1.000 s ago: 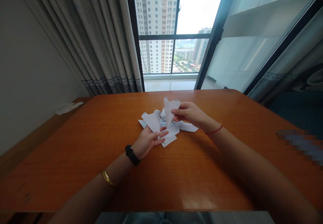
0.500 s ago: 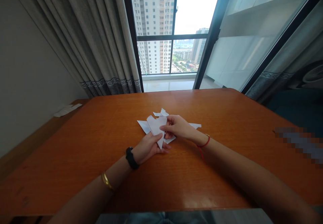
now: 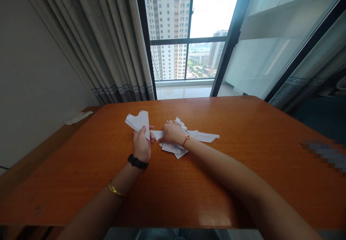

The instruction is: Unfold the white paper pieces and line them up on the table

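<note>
A folded white paper piece (image 3: pixel 140 121) is held up in my left hand (image 3: pixel 142 144), thumb across its lower part. To the right, white paper scraps (image 3: pixel 204 136) lie in a loose pile on the brown wooden table (image 3: pixel 173 189). My right hand (image 3: pixel 173 132) rests over the pile, palm down, its fingers bent onto the papers. Whether those fingers pinch a scrap is hidden under the hand.
Some white paper (image 3: pixel 79 118) lies on a ledge at the left beside the wall. A blurred, pixelated object (image 3: pixel 324 153) is at the table's right edge. Grey curtains (image 3: pixel 116 52) and a window (image 3: pixel 186 41) stand beyond the table.
My left hand has moved left with the folded paper, away from the pile. My right hand has let go of that paper and moved left and down onto the scraps. The view has shifted slightly.
</note>
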`<state>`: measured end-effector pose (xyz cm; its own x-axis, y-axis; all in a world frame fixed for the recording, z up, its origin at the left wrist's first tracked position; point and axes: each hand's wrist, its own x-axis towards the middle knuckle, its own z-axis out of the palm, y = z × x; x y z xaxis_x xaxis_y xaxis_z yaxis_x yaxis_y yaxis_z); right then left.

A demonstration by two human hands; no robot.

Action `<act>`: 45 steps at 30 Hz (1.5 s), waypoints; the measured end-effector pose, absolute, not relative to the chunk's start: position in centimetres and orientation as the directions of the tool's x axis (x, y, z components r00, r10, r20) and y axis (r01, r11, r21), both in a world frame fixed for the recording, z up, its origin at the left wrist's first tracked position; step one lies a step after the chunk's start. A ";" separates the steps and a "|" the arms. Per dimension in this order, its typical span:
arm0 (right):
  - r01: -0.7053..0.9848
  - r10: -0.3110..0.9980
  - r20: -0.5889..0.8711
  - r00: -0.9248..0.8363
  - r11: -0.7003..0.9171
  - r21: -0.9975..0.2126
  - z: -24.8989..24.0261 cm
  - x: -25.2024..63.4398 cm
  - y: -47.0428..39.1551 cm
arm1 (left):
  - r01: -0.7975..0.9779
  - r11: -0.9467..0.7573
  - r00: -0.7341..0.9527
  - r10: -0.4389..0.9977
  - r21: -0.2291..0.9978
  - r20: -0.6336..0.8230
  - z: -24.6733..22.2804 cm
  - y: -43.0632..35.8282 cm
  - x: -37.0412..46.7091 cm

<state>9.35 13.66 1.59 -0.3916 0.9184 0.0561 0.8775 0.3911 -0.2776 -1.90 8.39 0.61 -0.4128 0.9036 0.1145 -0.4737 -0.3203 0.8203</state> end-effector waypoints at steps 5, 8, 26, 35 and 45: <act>0.823 0.946 -0.054 -0.319 0.249 -0.510 2.5 9.7 16.4 | -0.464 -0.309 -0.391 0.913 0.830 0.121 0.8 8.1 -1.8; 0.732 0.973 0.116 -0.197 0.225 -0.643 3.9 12.9 17.1 | -0.470 -0.323 -0.424 0.899 0.822 0.111 1.3 8.0 -1.9; 0.456 0.572 0.176 -0.802 0.775 -0.438 7.2 19.6 8.8 | 0.014 0.630 0.776 0.483 0.776 -0.406 1.1 5.3 -1.0; 0.539 0.819 0.413 -0.399 0.574 -0.616 6.0 20.0 10.0 | -0.206 0.389 0.498 0.832 0.898 -0.246 1.0 5.1 -0.2; 0.423 0.949 -0.115 -0.292 0.020 -0.906 3.4 22.9 14.2 | -0.267 0.066 0.076 0.996 0.961 -0.048 0.8 6.1 -0.3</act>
<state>22.93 14.20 3.44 -0.2920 0.9495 -0.1153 0.4234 0.0202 -0.9057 -0.25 6.14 0.76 0.0756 0.9960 -0.0476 -0.2668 0.0662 0.9615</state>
